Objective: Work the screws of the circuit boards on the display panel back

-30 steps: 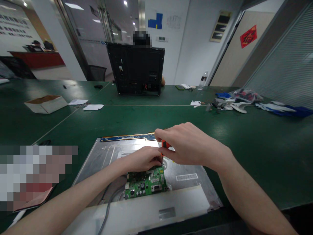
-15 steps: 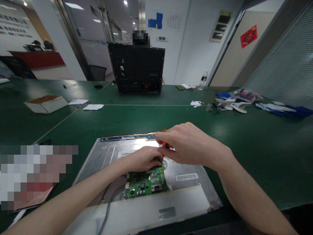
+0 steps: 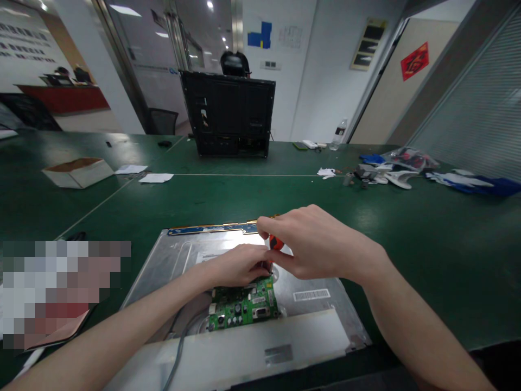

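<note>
My right hand (image 3: 315, 241) is wrapped round the red-orange handle of a screwdriver (image 3: 276, 243), which stands roughly upright. Its lower end runs down to the upper right corner of a green circuit board (image 3: 246, 305). At that same corner my left hand (image 3: 240, 264) has its fingers pinched together round the screwdriver's lower part; whether they also hold a screw is hidden. The board lies on the silver metal back of a display panel (image 3: 311, 309). Along the panel's far edge runs a narrow blue circuit strip (image 3: 211, 228).
A whitish sheet (image 3: 228, 350) and a grey cable (image 3: 178, 358) lie at the panel's near side. Beyond, a black monitor housing (image 3: 230, 114) stands upright before a person. On the green table (image 3: 228, 195) are an open box (image 3: 79, 175), papers, a bottle (image 3: 338, 134) and assorted parts at right.
The fingers of my right hand have shifted slightly round the screwdriver handle, and the handle appears turned. My left hand stays at the board's corner.
</note>
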Available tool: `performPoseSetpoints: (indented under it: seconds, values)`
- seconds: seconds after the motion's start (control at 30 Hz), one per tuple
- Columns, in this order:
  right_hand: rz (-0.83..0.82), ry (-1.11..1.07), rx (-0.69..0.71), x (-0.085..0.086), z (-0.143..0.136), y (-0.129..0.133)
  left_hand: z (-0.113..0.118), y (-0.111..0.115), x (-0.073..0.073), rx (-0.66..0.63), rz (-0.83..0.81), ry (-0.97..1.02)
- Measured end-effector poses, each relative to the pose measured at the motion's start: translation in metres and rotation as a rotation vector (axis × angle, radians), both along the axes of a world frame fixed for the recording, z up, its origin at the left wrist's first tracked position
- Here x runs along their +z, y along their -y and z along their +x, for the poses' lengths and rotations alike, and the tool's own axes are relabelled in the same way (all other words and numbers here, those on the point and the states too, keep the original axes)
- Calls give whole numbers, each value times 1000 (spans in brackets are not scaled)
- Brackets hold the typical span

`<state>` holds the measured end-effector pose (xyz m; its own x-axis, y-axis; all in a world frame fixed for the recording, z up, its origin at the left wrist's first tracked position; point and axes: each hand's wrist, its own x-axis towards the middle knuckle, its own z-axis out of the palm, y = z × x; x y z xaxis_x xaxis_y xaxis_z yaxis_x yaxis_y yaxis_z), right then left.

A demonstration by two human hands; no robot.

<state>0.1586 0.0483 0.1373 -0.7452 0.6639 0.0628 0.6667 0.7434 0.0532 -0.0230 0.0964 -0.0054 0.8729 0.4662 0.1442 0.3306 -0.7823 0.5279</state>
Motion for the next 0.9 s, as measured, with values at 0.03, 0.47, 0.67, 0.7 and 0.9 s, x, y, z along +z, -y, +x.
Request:
performPoseSetpoints:
  seconds: [0.03,0.47,0.67,0.7,0.9]
  values:
    - [16,8,-9,-1,0,-1,0,0,1,-1,4,-8]
    - [25,-6,7,-2,1,-1,0,2,1,-8,30,-11]
    - [14,-34,36,-2,2,-1,0,1,-3,-18,-31,22]
    - [10,-39,38,-1,2,0,0,1,-4,-19,-40,25]
    - [3,-47,25,-1,1,0,-1,0,-7,-11,-49,4]
